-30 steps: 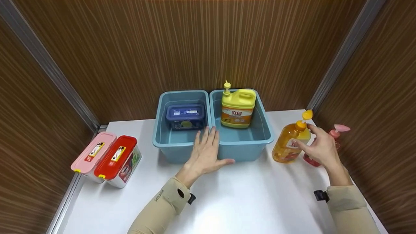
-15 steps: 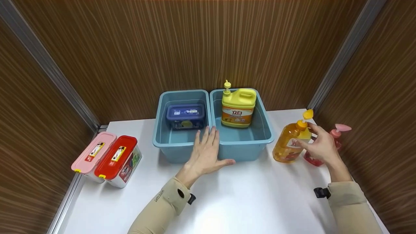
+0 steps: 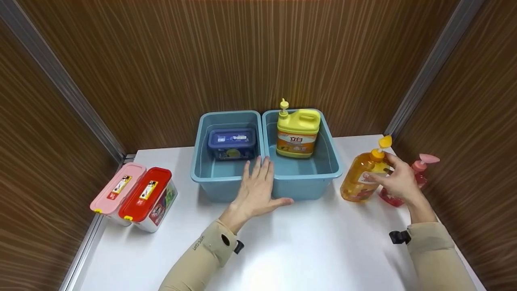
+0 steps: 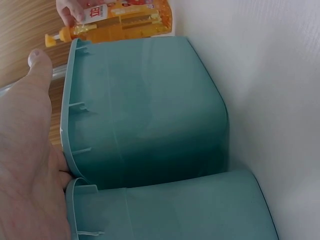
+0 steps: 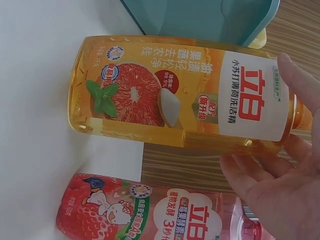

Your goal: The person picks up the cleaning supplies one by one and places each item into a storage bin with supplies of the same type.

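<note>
My right hand [image 3: 398, 182] grips an amber pump bottle of dish soap [image 3: 355, 186] near its shoulder. In the right wrist view the thumb and fingers are on opposite sides below the neck, and a grapefruit label [image 5: 134, 92] faces the camera. Behind that hand is a smaller pink-red pump bottle [image 3: 389, 199], partly covered by it. My left hand [image 3: 254, 194] lies with straight fingers over the adjoining front rims of two blue-green bins, the left bin [image 3: 218, 190] and the right bin [image 3: 305, 189]. Its thumb points out to the right.
Inside the left bin lies a navy lidded box [image 3: 232, 141]. A yellow jug with a pump [image 3: 298, 135] stands in the right bin. Two lidded tubs, one pink [image 3: 115, 192] and one red [image 3: 143, 198], sit on the white table's left side. Wood-grain panels [image 3: 258, 52] enclose the table.
</note>
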`<state>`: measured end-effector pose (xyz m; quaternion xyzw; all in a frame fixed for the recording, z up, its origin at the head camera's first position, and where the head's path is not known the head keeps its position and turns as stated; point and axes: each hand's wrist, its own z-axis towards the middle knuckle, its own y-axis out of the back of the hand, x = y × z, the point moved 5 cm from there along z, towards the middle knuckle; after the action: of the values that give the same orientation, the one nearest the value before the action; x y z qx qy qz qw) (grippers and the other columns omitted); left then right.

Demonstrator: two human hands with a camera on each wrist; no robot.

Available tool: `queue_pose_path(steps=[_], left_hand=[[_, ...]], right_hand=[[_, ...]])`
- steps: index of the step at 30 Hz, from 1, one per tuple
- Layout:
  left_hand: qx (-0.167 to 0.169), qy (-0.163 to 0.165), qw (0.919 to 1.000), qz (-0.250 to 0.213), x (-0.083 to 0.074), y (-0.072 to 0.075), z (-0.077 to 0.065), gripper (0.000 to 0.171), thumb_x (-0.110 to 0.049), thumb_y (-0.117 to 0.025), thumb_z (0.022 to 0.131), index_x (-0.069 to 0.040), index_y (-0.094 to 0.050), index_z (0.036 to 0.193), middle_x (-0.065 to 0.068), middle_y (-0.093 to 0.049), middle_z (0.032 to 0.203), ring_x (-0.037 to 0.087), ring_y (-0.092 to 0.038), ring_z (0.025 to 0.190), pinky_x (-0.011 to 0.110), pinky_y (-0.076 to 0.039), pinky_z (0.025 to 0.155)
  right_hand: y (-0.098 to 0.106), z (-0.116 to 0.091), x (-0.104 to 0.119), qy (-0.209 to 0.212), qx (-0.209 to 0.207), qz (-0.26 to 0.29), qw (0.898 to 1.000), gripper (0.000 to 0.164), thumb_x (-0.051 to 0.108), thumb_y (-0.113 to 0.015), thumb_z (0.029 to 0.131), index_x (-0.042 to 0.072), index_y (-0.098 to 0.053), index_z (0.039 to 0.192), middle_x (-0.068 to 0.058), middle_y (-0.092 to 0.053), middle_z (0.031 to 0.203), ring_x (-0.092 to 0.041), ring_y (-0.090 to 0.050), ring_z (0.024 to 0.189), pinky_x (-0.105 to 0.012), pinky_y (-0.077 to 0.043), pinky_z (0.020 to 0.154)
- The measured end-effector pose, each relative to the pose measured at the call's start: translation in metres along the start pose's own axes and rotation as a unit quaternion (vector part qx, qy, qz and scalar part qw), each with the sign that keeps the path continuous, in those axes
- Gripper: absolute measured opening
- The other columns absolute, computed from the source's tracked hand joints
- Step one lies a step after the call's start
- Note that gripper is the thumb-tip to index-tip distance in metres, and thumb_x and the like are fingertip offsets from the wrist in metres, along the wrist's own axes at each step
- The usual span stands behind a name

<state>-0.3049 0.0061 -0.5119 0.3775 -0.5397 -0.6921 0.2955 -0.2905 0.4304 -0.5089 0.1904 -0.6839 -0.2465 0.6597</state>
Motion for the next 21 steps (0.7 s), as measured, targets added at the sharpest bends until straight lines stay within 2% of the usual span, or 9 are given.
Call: queue_pose_path(steps=[4,9,16,19,21], left_hand=[[-0.001,-0.001,1.0,-0.001,0.001,0.0,0.0,0.132,-0.095,-0.054,0.094,0.0,-0.019,0.179,0.022,-0.019,0.189,0.042,-0.015,0.178,0.071,-0.011,0.142],[-0.001,-0.005,1.0,-0.008,0.001,0.001,-0.001,0.124,-0.091,-0.049,0.1,0.0,-0.019,0.179,0.022,-0.019,0.189,0.043,-0.015,0.178,0.071,-0.011,0.142],[-0.003,-0.014,0.9999,-0.008,0.001,0.001,-0.002,0.119,-0.091,-0.022,0.104,0.002,-0.018,0.178,0.023,-0.017,0.189,0.043,-0.014,0.178,0.07,-0.011,0.143],[-0.002,-0.014,0.9999,-0.009,0.001,0.001,-0.002,0.117,-0.089,-0.021,0.105,0.002,-0.018,0.178,0.023,-0.017,0.189,0.043,-0.014,0.178,0.069,-0.009,0.143],[-0.001,-0.014,0.9999,-0.007,0.001,0.0,-0.002,0.114,-0.087,-0.025,0.107,0.002,-0.018,0.178,0.023,-0.017,0.188,0.043,-0.014,0.178,0.068,-0.009,0.144]], right_hand=[[0.0,0.003,-0.002,-0.001,0.002,0.0,1.0,0.104,0.04,-0.089,0.098,0.008,-0.03,0.178,-0.028,-0.049,0.172,-0.053,-0.05,0.155,-0.066,-0.041,0.129],[-0.001,0.006,-0.005,-0.011,0.007,0.01,1.0,0.109,0.045,-0.089,0.097,0.007,-0.027,0.178,-0.03,-0.047,0.172,-0.054,-0.047,0.156,-0.071,-0.038,0.131],[0.0,0.008,-0.008,-0.012,0.013,0.015,1.0,0.115,0.049,-0.091,0.094,0.007,-0.026,0.178,-0.029,-0.044,0.175,-0.054,-0.046,0.157,-0.072,-0.036,0.131],[-0.001,0.009,-0.01,-0.016,0.019,0.016,1.0,0.119,0.05,-0.092,0.092,0.008,-0.024,0.179,-0.029,-0.043,0.176,-0.055,-0.045,0.159,-0.072,-0.035,0.131],[-0.001,0.009,-0.012,-0.019,0.022,0.017,0.999,0.119,0.05,-0.092,0.092,0.009,-0.023,0.179,-0.029,-0.042,0.176,-0.054,-0.044,0.159,-0.072,-0.035,0.131]])
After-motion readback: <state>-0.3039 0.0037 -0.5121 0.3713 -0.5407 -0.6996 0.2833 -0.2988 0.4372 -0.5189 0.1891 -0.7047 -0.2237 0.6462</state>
